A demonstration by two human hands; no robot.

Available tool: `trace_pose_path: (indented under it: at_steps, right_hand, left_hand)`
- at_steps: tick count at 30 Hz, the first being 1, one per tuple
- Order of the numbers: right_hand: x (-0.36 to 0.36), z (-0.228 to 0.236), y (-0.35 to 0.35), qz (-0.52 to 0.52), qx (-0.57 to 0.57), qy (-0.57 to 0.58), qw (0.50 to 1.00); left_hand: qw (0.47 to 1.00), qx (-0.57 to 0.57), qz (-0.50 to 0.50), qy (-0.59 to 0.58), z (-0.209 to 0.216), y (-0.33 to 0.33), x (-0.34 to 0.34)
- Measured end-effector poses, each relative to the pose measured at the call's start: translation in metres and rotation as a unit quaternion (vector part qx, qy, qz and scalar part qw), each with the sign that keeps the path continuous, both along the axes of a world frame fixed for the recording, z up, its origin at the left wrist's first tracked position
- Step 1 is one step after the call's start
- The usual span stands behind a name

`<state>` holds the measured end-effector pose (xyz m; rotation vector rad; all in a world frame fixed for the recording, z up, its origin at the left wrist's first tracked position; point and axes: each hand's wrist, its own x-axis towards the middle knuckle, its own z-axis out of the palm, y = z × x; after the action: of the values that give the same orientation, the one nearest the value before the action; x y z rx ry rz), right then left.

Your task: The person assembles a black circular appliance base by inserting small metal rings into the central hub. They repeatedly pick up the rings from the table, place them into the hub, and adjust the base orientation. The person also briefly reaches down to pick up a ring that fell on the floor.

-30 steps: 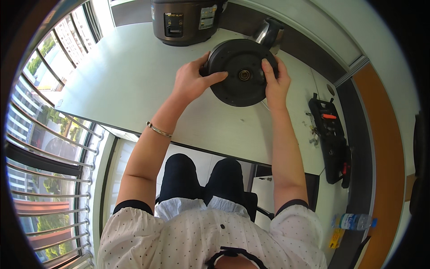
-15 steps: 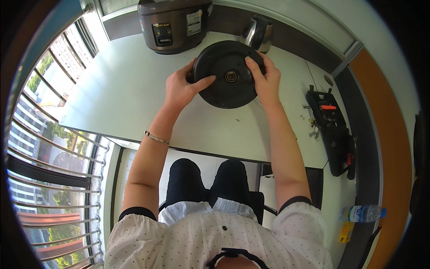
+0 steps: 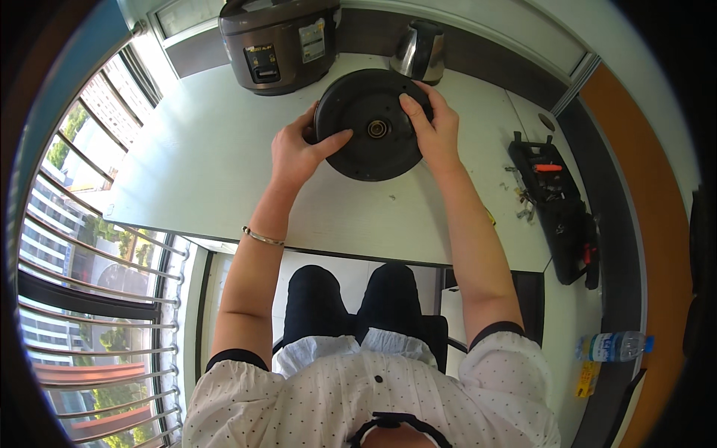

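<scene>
Both hands hold up a round black appliance base [image 3: 373,160], its broad face toward me. A small brass-coloured ringed fitting [image 3: 378,129] sits at its centre. My left hand [image 3: 297,153] grips the left rim, with the thumb lying across the face and the other fingers mostly hidden behind. At the upper right rim, my right hand [image 3: 433,127] grips it with the thumb pressed on the face. What lies behind the disc, and its exact kind, I cannot make out.
On the white table [image 3: 216,164] stand a brown rice cooker [image 3: 280,52] at the back and a steel kettle [image 3: 418,52] behind the disc. A black tool case [image 3: 556,209] lies open at right, with small metal pieces [image 3: 523,198] beside it. A water bottle [image 3: 616,347] lies lower right.
The whole scene has shifted slightly in view. Both hands keep the same grip on the black base, which has hardly moved or turned.
</scene>
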<state>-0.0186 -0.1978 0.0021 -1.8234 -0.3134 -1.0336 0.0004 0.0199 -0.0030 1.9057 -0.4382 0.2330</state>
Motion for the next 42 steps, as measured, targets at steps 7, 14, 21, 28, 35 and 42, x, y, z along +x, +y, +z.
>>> trace_pose_path:
  at_steps: [7, 14, 21, 28, 35, 42]
  right_hand:
    - [0.0002, -0.0049, 0.0009, -0.002, 0.004, -0.011, 1.0]
    - [-0.0013, -0.0065, 0.0036, -0.01, 0.017, -0.018, 1.0]
    - [-0.002, -0.0072, 0.0033, 0.006, 0.049, 0.0, 0.999]
    - [0.0002, -0.0095, 0.0029, 0.006, 0.06, -0.005, 0.998]
    - [-0.002, -0.0073, 0.0047, -0.008, 0.048, -0.009, 0.999]
    - [-0.0008, -0.0092, 0.0039, -0.018, 0.039, -0.02, 0.999]
  left_hand:
    - [1.0, 0.012, -0.003, 0.013, 0.0044, 0.0019, 0.0]
    - [0.999, 0.011, -0.009, 0.041, 0.0078, 0.002, 0.0004]
    - [0.999, -0.02, -0.008, 0.043, 0.0055, -0.0015, 0.0013]
    - [0.998, -0.04, -0.013, 0.043, 0.002, -0.0024, 0.0033]
    - [0.998, -0.043, -0.012, 0.052, 0.0022, -0.0022, 0.0033]
    - [0.998, -0.044, -0.012, 0.047, 0.0005, -0.002, 0.0044]
